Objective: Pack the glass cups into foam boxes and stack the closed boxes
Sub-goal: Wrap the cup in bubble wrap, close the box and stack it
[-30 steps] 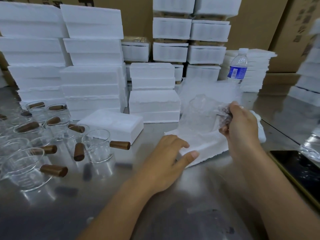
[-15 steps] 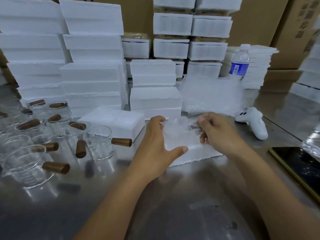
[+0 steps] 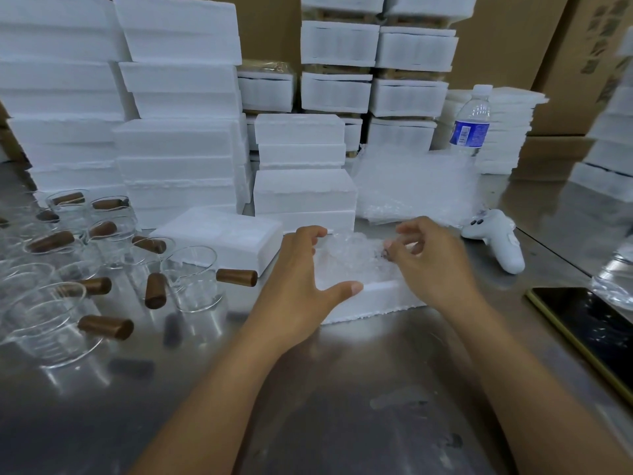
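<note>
Near the middle of the bench (image 3: 342, 389) we see the open foam box (image 3: 373, 296) with a cup wrapped in bubble wrap (image 3: 349, 257) lying in it. Our left hand (image 3: 301, 279) is spread wide and grips the box's left end, thumb on its front edge. Our right hand (image 3: 431, 262) has loosely curled fingers over the wrap; we cannot tell if they pinch it. Bare glass cups (image 3: 188, 275) with brown handles stand toward the left edge.
</note>
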Demonstrator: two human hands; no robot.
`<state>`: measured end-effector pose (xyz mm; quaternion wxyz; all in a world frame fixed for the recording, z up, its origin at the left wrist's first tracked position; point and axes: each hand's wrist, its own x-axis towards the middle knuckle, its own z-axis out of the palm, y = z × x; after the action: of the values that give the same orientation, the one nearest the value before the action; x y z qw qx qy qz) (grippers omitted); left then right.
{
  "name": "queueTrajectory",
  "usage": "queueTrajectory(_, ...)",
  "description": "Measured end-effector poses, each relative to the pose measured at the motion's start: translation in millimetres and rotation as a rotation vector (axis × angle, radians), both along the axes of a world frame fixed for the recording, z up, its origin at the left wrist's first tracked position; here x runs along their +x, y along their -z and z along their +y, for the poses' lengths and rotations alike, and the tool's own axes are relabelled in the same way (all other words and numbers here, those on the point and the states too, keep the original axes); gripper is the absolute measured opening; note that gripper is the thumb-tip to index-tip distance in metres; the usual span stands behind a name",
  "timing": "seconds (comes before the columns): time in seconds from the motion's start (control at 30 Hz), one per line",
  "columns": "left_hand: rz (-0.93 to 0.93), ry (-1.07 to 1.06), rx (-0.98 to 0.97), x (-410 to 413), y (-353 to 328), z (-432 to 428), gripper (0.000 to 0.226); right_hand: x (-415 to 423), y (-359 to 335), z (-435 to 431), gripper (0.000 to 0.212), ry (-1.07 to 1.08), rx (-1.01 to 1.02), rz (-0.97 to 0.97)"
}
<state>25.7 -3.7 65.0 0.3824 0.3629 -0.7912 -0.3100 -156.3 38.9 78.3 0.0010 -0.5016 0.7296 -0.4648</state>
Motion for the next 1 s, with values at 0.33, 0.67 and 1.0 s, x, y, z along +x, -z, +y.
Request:
queueTrajectory(0.33,-0.21,-0.35,-0.339,8,-24,-12,0.04,-16,0,2,0.037,0.275,0.111,-0.185)
queueTrajectory(0.67,-0.998,-0.455,-0.12,1,-45,-69,0.025,-12,-4,2,0.033,0.196,-0.029,-0.215)
queueTrajectory(1.0,-0.643,-0.54,-0.145,10,-102,-58,0.04,-13,-4,1,0.035,0.176,-0.007,-0.333)
